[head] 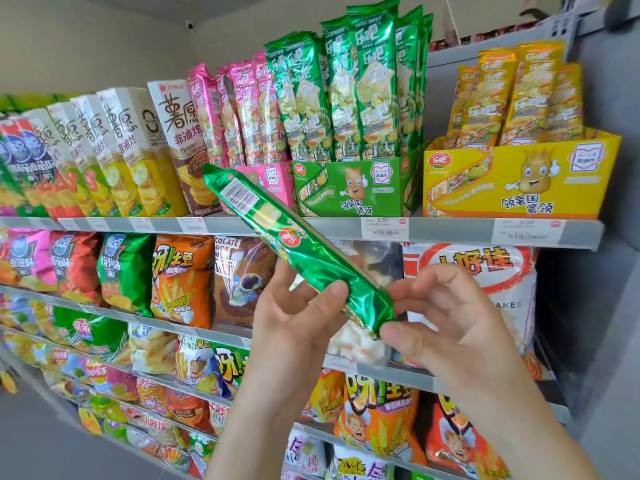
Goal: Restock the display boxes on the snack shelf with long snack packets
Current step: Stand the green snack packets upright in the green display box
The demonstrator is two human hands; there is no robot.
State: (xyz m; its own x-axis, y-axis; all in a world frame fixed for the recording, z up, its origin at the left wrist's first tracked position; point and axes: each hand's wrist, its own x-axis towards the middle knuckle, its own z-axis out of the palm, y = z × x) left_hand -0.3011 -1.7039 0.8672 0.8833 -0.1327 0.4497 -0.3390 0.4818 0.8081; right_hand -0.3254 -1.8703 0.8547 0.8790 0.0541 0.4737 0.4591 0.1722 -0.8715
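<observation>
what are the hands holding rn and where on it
A long green snack packet, held at its lower end: the left hand grips just above the bottom seal, thumb over the front; the right hand pinches the bottom edge.

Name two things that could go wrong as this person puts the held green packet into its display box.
The green display box looks full of standing green packets; forcing another in may topple or crush them. The held green packet, gripped by the left hand and right hand near its lower end, points toward the pink display box and could land there.
</observation>
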